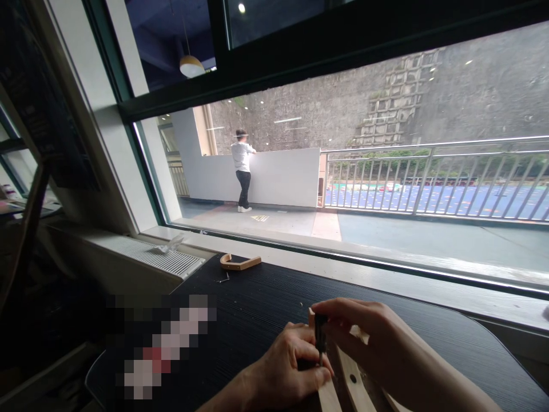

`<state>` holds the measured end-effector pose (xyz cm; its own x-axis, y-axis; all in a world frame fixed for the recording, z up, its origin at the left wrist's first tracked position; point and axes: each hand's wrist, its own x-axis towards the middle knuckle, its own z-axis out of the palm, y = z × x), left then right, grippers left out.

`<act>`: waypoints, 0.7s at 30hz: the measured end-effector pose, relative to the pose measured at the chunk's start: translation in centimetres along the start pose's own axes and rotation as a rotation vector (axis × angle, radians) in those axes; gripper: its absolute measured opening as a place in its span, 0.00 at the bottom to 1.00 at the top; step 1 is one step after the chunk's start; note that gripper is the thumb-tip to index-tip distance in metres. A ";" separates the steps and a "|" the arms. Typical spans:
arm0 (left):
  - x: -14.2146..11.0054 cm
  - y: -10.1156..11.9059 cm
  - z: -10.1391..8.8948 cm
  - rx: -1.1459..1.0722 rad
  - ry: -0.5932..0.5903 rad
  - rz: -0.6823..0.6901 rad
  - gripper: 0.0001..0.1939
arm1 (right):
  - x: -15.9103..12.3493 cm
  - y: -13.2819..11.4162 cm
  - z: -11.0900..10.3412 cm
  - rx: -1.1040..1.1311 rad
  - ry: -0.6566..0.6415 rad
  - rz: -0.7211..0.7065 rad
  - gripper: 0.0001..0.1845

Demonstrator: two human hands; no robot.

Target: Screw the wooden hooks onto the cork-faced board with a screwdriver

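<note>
A small screwdriver (320, 332) with a black handle stands upright, its metal shaft pointing down at a pale wooden strip (329, 397). My right hand (369, 335) is closed round the handle, fingers on its top and side. Wrapped over the wooden strip, my left hand (291, 363) has thumb and fingers closed close to the screwdriver's tip. What the tip meets is hidden by those fingers. Beneath my right hand lies a second curved wooden strip (357, 380) with a dark round hole in it.
On the far part of the black table (257, 309) rests a hook-shaped wooden piece (241, 263), with small screws (225, 278) beside it. A pixelated patch covers the table's left side. Beyond the table are a radiator (158, 254), a window, and a person (242, 166) outside.
</note>
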<state>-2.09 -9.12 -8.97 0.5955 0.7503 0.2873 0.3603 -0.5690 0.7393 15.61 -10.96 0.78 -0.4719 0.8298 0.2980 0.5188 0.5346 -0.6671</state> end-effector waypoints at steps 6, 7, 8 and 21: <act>0.0 0.1 0.1 0.027 -0.003 -0.033 0.05 | 0.1 0.9 0.1 -0.080 0.034 0.059 0.09; 0.0 0.1 0.1 0.031 -0.003 -0.033 0.05 | 0.0 0.9 0.1 -0.082 0.029 0.069 0.09; 0.0 0.1 0.1 0.032 -0.003 -0.030 0.05 | 0.0 0.7 0.0 -0.076 0.024 0.071 0.09; 0.0 -0.1 0.1 0.008 0.012 0.002 0.05 | 0.4 0.8 0.0 -0.099 0.018 -0.080 0.09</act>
<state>-2.03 -9.09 -9.10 0.5876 0.7531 0.2958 0.3648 -0.5729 0.7340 15.83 -10.24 0.40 -0.5020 0.7861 0.3606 0.5483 0.6117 -0.5703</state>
